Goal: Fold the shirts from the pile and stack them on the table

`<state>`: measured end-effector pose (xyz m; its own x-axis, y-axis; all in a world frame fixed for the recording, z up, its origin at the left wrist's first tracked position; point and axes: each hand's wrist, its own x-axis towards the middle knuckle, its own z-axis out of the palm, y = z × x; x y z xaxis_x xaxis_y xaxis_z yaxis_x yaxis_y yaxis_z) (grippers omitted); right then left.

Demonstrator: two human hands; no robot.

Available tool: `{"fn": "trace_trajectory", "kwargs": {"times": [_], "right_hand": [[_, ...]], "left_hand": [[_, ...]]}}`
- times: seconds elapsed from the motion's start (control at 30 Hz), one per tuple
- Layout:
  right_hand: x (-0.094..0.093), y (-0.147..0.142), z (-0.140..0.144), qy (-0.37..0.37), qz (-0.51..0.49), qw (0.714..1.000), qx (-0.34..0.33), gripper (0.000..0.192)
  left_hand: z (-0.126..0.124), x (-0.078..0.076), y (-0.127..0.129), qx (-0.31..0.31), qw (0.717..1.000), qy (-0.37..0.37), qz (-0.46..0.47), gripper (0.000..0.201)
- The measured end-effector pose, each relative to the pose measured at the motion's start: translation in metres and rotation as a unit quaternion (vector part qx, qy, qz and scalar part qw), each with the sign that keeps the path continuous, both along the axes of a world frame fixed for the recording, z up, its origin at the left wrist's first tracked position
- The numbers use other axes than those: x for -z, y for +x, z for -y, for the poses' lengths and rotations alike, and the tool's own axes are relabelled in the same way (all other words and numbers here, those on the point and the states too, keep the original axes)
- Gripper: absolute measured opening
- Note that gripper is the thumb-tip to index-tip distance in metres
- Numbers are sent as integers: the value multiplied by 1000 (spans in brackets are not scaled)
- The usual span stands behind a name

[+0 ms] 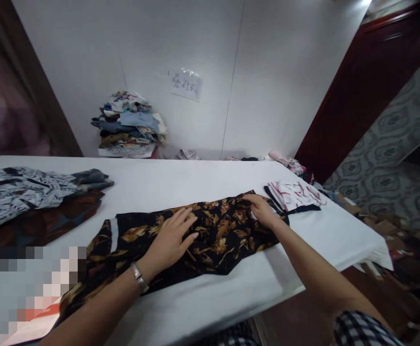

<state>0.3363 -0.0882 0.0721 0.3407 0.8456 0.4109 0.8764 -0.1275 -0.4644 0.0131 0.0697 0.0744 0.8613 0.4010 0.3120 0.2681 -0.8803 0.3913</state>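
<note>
A black shirt with a gold-brown floral print (pixel 217 235) lies stretched along the front part of the white table, long and narrow, with a pale strip near its left end. My left hand (pixel 172 235), a silver bracelet at its wrist, rests on the middle of the shirt with its fingers spread. At the shirt's far right edge is my right hand (pixel 262 210), its fingers bent around the fabric there. Just right of that hand lies a folded white garment with red marks (pixel 294 193), over a dark one.
Patterned black-and-white clothes (pixel 22 192) lie at the left over a brown garment (pixel 69 211). A tall clothes pile (pixel 130 125) stands behind the white table (pixel 181 180) against the wall. A paper sign (pixel 185 85) hangs there. Cardboard boxes (pixel 386 228) sit beyond the right edge.
</note>
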Motion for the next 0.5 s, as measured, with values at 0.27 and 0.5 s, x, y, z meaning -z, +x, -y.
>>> {"fn": "trace_trajectory", "kwargs": {"times": [0.27,0.5], "right_hand": [[18,36,-45,-147,63,987,14,44],[27,68,-16,-59,-26,996,64,27]], "left_hand": [[-23,-15,14,77,987,28,-140,48],[-26,-26,-9,165,962,9,-217,55]]}}
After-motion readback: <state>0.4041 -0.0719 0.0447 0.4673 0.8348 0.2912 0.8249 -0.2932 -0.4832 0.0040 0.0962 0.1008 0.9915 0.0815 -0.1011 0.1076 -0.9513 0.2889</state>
